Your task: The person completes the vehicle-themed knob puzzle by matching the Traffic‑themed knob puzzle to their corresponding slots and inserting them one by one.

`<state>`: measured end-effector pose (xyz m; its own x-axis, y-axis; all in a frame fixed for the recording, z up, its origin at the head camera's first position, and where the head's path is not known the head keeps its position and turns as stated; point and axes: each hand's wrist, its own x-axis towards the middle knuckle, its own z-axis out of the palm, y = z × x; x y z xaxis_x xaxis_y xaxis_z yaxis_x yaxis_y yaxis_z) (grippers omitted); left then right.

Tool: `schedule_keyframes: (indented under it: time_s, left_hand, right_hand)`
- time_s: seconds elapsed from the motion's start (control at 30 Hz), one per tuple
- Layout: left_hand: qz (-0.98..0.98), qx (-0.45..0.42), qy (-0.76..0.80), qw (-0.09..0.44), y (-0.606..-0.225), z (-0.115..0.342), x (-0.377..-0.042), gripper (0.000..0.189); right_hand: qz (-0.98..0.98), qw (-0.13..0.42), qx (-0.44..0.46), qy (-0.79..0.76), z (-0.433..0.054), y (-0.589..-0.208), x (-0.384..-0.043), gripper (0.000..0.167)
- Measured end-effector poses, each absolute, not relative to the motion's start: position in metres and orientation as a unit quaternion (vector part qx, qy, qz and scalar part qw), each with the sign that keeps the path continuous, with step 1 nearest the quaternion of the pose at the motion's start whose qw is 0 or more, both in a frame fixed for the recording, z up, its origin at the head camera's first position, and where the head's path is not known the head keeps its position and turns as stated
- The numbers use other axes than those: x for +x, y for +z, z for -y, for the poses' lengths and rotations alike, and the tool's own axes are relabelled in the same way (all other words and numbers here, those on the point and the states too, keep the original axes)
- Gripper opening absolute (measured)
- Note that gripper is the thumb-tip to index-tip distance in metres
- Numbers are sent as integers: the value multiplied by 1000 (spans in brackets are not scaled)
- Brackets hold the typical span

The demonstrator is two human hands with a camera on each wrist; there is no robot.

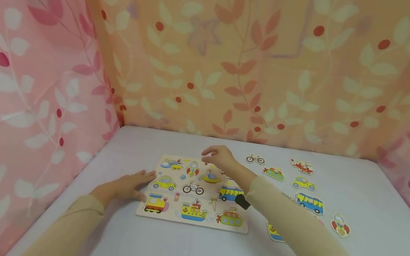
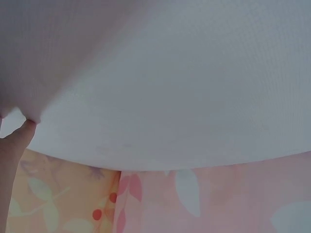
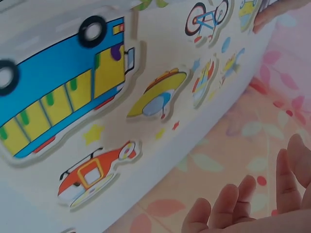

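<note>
A wooden puzzle board [image 1: 214,199] printed with vehicles lies flat on the table. At its left edge rests my left hand [image 1: 124,184], fingers spread and touching the border; the left wrist view catches only a finger or thumb [image 2: 22,136]. Over the far edge hovers my right hand [image 1: 222,159], its fingers loosely bent and apart, nothing between them [image 3: 272,218]. Bus [image 3: 63,92], flying saucer [image 3: 158,97], helicopter [image 3: 95,174] and bicycle [image 3: 206,22] pictures show close up in the right wrist view. The right forearm covers part of the board's right side.
Loose pieces lie right of the board: bicycle [image 1: 255,159], submarine [image 1: 274,173], helicopter [image 1: 302,166], car [image 1: 304,183], bus [image 1: 309,203] and rocket [image 1: 340,225]. A ship piece [image 1: 276,233] is half hidden by the right sleeve [image 1: 293,228]. Floral curtains [image 1: 237,62] enclose the white table [image 1: 179,251].
</note>
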<state>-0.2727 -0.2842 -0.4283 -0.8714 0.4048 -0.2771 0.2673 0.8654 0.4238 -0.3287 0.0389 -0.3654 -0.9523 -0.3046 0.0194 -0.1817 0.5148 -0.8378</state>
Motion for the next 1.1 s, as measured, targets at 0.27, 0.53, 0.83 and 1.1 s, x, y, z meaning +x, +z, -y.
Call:
schedule_keyframes:
  time_s: [0.27, 0.53, 0.83, 1.1]
  left_hand:
    - [-949, 176, 185, 184, -431, 286, -270, 88]
    - [-948, 180, 189, 183, -430, 286, -268, 88]
    - [-947, 170, 194, 190, -432, 287, -268, 90]
    - [-948, 164, 198, 187, -432, 284, -264, 87]
  right_hand:
    - [-880, 73, -132, -451, -68, -359, -321, 23]
    - [-881, 95, -110, -451, -99, -358, -311, 26]
    - [-886, 95, -118, -439, -124, -353, -301, 28]
    - [-892, 108, -122, -423, -143, -354, -293, 29]
